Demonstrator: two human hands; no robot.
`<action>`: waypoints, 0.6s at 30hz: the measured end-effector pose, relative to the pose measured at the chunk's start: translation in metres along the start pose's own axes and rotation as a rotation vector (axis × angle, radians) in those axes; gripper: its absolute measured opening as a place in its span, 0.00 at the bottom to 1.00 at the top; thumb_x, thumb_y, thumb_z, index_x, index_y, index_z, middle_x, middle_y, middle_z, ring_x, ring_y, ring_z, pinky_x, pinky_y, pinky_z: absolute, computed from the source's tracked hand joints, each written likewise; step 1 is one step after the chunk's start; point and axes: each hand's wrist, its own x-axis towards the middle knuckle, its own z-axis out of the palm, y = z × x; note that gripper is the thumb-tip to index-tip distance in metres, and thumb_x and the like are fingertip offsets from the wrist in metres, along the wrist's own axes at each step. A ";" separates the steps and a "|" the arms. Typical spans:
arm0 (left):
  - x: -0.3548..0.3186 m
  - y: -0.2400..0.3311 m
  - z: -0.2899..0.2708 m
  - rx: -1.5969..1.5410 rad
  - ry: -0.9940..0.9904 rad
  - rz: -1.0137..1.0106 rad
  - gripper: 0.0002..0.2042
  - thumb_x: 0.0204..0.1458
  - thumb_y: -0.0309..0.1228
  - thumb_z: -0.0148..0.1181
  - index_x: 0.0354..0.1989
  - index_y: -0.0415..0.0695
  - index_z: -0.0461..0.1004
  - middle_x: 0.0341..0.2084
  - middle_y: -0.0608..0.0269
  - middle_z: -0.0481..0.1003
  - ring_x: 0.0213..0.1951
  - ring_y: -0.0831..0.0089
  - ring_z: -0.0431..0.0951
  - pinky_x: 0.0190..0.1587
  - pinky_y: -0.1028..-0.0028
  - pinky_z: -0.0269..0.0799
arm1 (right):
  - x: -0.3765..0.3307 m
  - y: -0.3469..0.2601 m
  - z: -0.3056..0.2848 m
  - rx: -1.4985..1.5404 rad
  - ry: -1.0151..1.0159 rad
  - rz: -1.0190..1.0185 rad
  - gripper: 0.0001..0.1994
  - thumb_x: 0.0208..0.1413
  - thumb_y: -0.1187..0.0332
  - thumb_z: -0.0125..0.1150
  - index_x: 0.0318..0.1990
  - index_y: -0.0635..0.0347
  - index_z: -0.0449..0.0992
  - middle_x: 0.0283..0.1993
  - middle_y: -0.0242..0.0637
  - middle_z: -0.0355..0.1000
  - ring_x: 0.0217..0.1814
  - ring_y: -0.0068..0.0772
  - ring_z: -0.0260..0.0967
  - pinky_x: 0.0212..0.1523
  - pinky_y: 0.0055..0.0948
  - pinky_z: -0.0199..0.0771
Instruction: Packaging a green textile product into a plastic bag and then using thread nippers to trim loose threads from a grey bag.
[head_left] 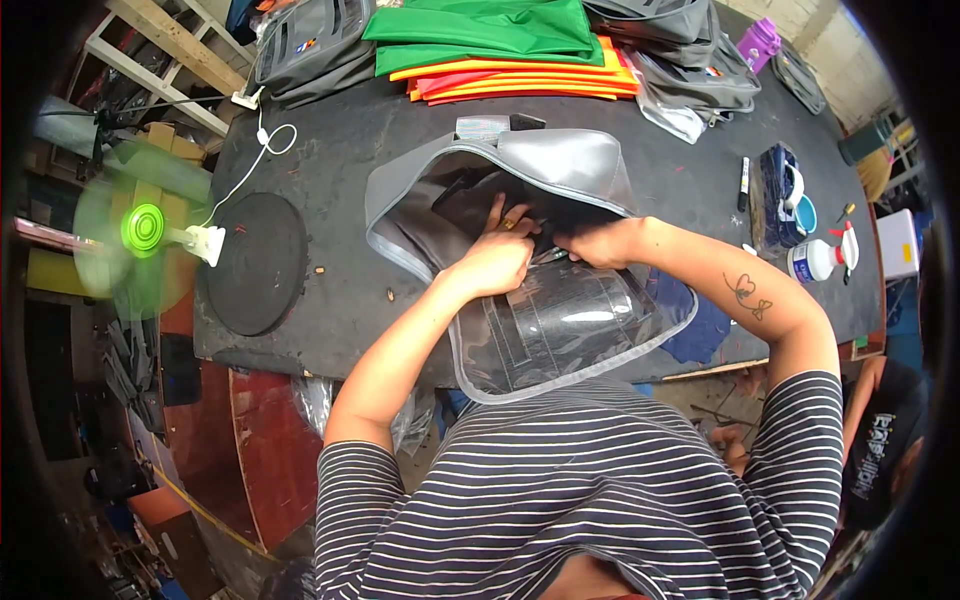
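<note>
A grey bag lies on the table in front of me, its zipped mouth spread wide and its clear-windowed flap folded down toward my body. My left hand is in the opening, with one finger raised and the others bent against the bag's dark inner edge, which it seems to pinch. Close beside it, my right hand is closed, knuckles up. A small metallic glint shows at its fingertips, but what it grips is mostly hidden. A pale label sits on the bag's far edge.
Green folded fabric tops orange pieces at the back, between more grey bags. A spinning green fan stands left, beside a black disc. Rightward are a marker, a spray bottle and a purple bottle.
</note>
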 end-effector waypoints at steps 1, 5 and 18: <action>-0.001 0.000 -0.001 0.000 -0.005 -0.009 0.04 0.42 0.23 0.51 0.20 0.37 0.71 0.49 0.53 0.70 0.64 0.51 0.53 0.66 0.42 0.29 | -0.003 -0.003 -0.004 -0.091 0.023 -0.025 0.13 0.53 0.70 0.52 0.45 0.66 0.68 0.42 0.51 0.72 0.47 0.50 0.69 0.47 0.41 0.66; 0.001 -0.002 -0.006 0.051 -0.063 0.012 0.03 0.43 0.22 0.52 0.23 0.37 0.72 0.51 0.54 0.70 0.65 0.52 0.51 0.66 0.42 0.29 | 0.001 0.008 0.003 -0.257 0.116 -0.137 0.14 0.52 0.70 0.53 0.45 0.67 0.69 0.42 0.52 0.71 0.47 0.50 0.69 0.47 0.41 0.66; 0.003 0.003 -0.017 0.015 -0.117 -0.063 0.02 0.40 0.20 0.55 0.23 0.39 0.74 0.51 0.56 0.71 0.66 0.54 0.50 0.67 0.43 0.30 | 0.002 0.006 0.000 0.063 -0.010 -0.077 0.13 0.50 0.74 0.54 0.44 0.67 0.66 0.39 0.44 0.71 0.43 0.44 0.69 0.43 0.37 0.68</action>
